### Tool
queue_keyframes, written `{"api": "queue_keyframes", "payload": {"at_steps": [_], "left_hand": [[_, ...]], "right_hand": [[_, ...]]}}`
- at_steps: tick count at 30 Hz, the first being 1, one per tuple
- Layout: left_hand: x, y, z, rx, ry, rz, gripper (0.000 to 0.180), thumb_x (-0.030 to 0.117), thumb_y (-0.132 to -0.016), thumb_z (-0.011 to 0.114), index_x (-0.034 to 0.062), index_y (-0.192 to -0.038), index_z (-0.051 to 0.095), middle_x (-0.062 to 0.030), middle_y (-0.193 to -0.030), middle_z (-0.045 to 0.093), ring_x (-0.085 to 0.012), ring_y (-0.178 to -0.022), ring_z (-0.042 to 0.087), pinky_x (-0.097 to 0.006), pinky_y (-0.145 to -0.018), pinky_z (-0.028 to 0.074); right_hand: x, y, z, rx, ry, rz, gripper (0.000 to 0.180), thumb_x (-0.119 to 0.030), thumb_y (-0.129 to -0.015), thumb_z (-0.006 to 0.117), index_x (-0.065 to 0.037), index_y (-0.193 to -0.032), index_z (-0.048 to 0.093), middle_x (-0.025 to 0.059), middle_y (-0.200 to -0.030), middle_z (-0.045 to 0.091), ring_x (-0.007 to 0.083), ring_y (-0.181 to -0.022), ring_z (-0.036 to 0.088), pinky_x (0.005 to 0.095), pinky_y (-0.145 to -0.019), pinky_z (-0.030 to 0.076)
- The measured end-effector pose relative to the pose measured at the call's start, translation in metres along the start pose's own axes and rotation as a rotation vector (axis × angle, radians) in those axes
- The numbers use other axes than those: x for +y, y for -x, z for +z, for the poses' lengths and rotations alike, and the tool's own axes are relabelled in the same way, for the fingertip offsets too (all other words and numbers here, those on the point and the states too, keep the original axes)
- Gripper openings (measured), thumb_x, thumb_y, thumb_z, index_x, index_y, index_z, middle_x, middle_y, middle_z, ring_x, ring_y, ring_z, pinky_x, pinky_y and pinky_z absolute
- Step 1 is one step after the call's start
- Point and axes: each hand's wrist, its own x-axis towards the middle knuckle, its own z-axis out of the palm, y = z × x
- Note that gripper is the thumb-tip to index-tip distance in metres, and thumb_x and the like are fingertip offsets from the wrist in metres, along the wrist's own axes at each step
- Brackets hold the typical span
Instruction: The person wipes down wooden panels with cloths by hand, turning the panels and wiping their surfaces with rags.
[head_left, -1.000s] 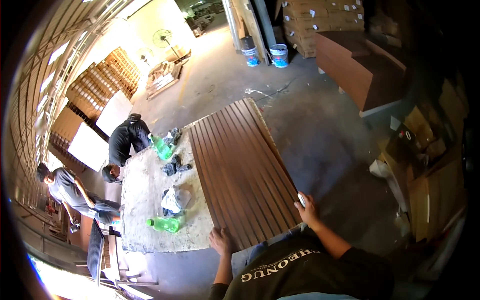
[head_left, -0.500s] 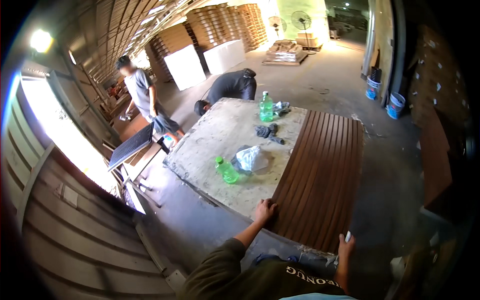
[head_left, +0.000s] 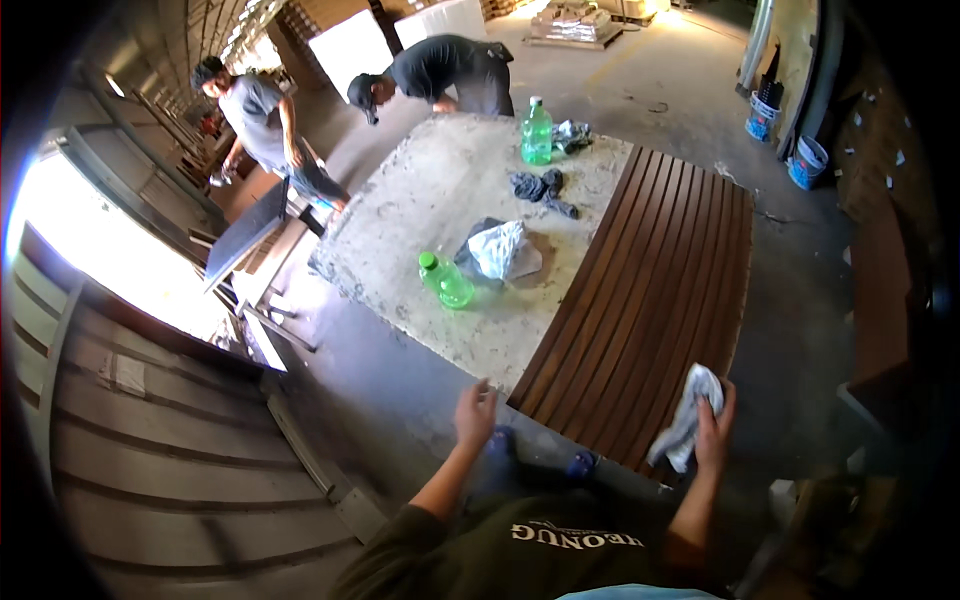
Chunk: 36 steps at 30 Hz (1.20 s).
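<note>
long dark-brown slatted panel, prob. wood [head_left: 645,290], lies flat on the right side of the pale, stained rectangular table [head_left: 400,190], grooves running near to far. left hand [head_left: 475,412] is just off its near left corner, fingers loosely spread, nothing seen in it; can't tell if a fingertip touches the table edge. right hand [head_left: 712,425] is over the near right corner, pinching a crumpled white-grey cloth [head_left: 688,425] btwn thumb & fingers.

handling, my guess: panel stiff & fairly heavy for its length, awkward w/ one hand; best grip = both long edges or opp. corners, palms under. slat faces look smooth, maybe a bit slick; thin slat edges could chip or scratch if knocked. cloth = light, soft, limp; bunch it in the palm, else loose ends flop.

left of panel, on table: clear green plastic bottle w/ green cap [head_left: 447,282] nr the near side, white crumpled rag on a grey one [head_left: 497,248] btwn it & panel, dark-grey wadded rag [head_left: 540,188] farther off, 2nd upright green bottle [head_left: 536,132] at the far side.
</note>
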Motion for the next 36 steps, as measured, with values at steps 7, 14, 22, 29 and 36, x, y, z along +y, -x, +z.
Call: {"api": "queue_keyframes", "payload": {"at_steps": [7,14,22,29,36], "left_hand": [[-0.121,0.048,-0.085,0.204,0.211,-0.395,0.023,0.012,-0.090,0.056,-0.0015,-0.108,0.061,-0.0051,-0.084,0.062,-0.0107,-0.072,0.056,-0.025,-0.066,0.047],[-0.223,0.068,-0.152,0.236,0.386,-0.580,0.024,0.012,-0.090,0.054,-0.0023,-0.109,0.061,-0.0077,-0.094,0.063,-0.0143,-0.080,0.059,-0.027,-0.069,0.052],[-0.365,0.061,-0.277,0.332,0.370,-0.740,0.027,0.014,-0.092,0.054,-0.0007,-0.114,0.057,-0.0090,-0.103,0.061,-0.0157,-0.087,0.058,-0.029,-0.070,0.050],[-0.430,0.040,-0.318,0.459,0.507,-0.915,0.028,0.017,-0.092,0.054,0.0016,-0.115,0.058,-0.0087,-0.101,0.062,-0.0159,-0.088,0.058,-0.029,-0.072,0.049],[-0.372,-0.111,-0.297,0.206,0.343,-0.573,0.022,0.008,-0.087,0.057,-0.0014,-0.106,0.061,-0.0074,-0.089,0.062,-0.0132,-0.076,0.057,-0.028,-0.070,0.048]], "right_hand": [[-0.027,-0.052,0.215,-0.371,-0.346,0.144,0.040,-0.008,-0.088,0.056,-0.005,-0.126,0.043,0.0057,-0.113,0.051,0.0129,-0.100,0.050,0.0256,-0.085,0.043],[-0.027,-0.128,0.381,-0.125,0.584,-0.574,0.077,-0.026,-0.073,0.076,-0.010,-0.136,0.035,0.0239,-0.132,0.040,0.0362,-0.118,0.045,0.0433,-0.097,0.040],[0.017,-0.187,0.373,-0.262,1.126,0.071,0.040,-0.021,-0.071,0.067,-0.021,-0.111,0.065,0.0071,-0.135,0.046,0.0387,-0.123,0.042,0.0435,-0.098,0.040],[-0.154,-0.192,0.413,-0.051,1.354,-0.333,0.058,-0.042,-0.071,0.068,-0.014,-0.120,0.058,0.0127,-0.129,0.052,0.0330,-0.123,0.045,0.0510,-0.100,0.034],[-0.085,-0.283,0.611,-0.510,1.389,0.172,0.080,-0.070,-0.079,0.045,-0.002,-0.119,0.058,0.0196,-0.129,0.051,0.0339,-0.123,0.046,0.0407,-0.101,0.037]]}}
